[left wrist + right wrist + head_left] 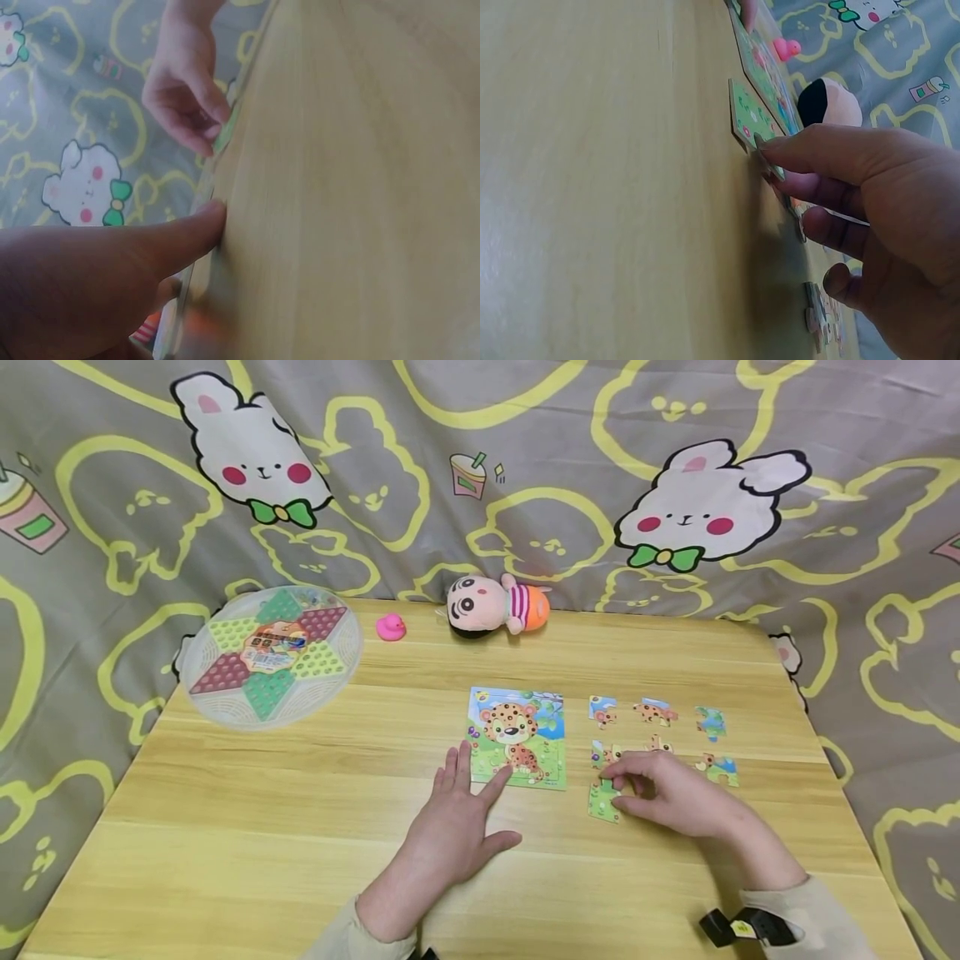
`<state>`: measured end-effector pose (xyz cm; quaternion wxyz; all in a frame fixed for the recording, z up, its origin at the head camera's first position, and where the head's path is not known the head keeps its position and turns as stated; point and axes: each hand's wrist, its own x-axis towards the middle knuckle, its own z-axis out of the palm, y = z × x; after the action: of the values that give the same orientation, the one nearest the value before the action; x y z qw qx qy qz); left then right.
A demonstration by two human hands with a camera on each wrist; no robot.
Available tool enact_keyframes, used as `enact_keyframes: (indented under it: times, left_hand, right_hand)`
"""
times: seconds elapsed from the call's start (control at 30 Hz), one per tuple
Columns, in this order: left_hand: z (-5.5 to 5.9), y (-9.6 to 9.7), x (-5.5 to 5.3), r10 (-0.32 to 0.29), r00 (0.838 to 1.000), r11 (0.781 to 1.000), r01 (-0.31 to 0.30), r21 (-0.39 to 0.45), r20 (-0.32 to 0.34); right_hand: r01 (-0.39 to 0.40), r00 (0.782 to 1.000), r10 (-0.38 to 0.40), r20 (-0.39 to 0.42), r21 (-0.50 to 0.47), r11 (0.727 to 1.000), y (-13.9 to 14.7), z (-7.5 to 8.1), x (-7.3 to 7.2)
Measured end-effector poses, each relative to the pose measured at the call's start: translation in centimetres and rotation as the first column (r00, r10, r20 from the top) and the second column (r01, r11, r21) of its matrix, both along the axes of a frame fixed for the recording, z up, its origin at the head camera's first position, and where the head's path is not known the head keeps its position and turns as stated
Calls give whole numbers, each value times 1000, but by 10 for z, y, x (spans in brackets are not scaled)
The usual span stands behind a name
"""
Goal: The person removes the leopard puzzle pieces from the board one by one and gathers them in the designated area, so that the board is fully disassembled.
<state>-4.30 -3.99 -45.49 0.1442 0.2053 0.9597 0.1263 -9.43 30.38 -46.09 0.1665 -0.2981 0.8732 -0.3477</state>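
Observation:
On the table lies a leopard picture puzzle board (551, 760). My left hand (453, 827) rests at its lower left with fingers spread, the fingertips on the board's edge and corner. My right hand (667, 789) pinches a green puzzle piece (602, 806) between thumb and fingers. In the right wrist view the green piece (750, 116) stands tilted, flowers printed on it, with the thumb (810, 150) on its near end. Other puzzle pieces lie around the right hand, such as a blue-green one (711, 721) and a spotted one (656, 711); the hand partly covers some of them.
A round Chinese checkers board (345, 672) lies at the back left. A pink rubber duck (391, 627) and a plush doll (487, 603) sit along the back edge of the wooden table (262, 827). A patterned curtain (547, 427) hangs behind and on both sides.

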Motion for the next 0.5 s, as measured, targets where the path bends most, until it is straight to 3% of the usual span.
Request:
enact_keyframes:
  times: [0.33,0.5]
  left_hand:
    - [-2,1,1,0,1000,1000,1,22,-22]
    - [2,4,2,8,1000,1000,-8,23,-24]
  right_hand:
    - [3,999,-2,-40,21,1000,-3,7,-1]
    - [-14,997,14,-74,10,1000,-9,13,-7]
